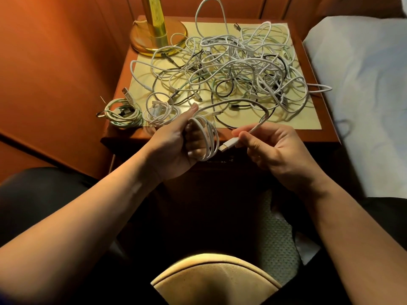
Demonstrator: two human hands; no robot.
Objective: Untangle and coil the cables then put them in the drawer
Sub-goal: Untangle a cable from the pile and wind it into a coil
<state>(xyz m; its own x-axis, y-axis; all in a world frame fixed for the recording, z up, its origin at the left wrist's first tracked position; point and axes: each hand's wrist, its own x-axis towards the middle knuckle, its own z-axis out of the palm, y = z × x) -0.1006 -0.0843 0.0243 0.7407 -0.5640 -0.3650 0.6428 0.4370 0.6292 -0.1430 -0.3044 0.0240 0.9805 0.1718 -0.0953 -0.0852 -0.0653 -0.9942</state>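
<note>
Head view: the left hand [176, 144] grips a white coil [207, 139] wound round its fingers, held just in front of the nightstand [308, 133]. The right hand [273, 148] pinches the same cable's free end near its plug [229, 144]. A tangle [231, 69] covers the nightstand top; two finished coils [141, 112] lie at its front left corner, near the lamp [157, 34].

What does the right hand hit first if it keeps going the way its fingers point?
Likely the white cable coil held in the left hand: the right hand points leftward, USB plug leading. Depth unclear.
</note>
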